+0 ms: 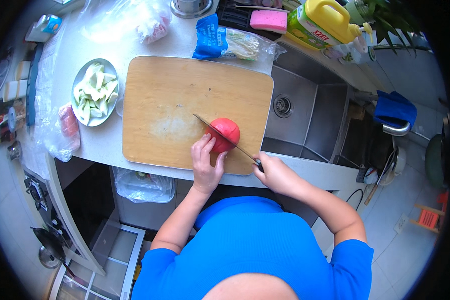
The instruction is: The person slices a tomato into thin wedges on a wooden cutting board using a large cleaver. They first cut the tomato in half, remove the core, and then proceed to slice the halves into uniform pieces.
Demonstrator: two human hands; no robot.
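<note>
Tomato, round and red, sits on the near right part of the wooden cutting board, and the knife lies right across its top, blade running from far left to near right. Left hand is on the near side of the tomato, fingers pressed together and curled against its skin, thumb touching beside them. Right hand sits at the board's near right corner, fingers closed tight around the knife's dark handle. The board rests on the pale table, with the steel sink just to its right. Left of the board, a white plate of pale green vegetable pieces. At the far edge, a blue-ended bag of pale mushrooms, a pink sponge and a yellow jug beyond it.
</note>
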